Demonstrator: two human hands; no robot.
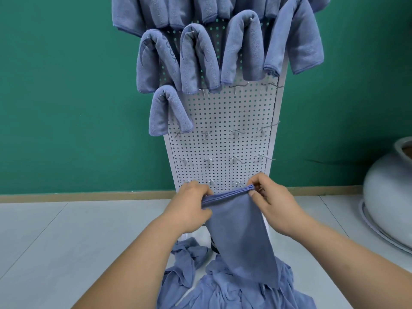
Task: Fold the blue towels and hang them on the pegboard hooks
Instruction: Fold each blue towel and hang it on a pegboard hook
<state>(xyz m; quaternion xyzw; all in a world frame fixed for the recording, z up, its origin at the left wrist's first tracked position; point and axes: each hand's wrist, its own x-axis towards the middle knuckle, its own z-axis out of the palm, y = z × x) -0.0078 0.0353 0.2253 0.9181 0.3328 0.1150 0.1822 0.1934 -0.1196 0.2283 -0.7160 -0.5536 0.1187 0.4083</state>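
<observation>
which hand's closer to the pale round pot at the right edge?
Right. The right hand pinches the right corner of the blue towel, with the pale round pot off to its right. The left hand grips the towel's left corner, farther from the pot.

wall [55,97]: green | baseboard [89,195]: tan | floor [55,230]: pale grey tiles | right edge: large pale round pot [388,197]

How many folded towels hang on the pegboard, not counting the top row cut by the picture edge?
5. Four in one row: far-left towel, second towel, third towel, far-right towel. A lower towel hangs at the left. The cropped top row holds more.
</observation>
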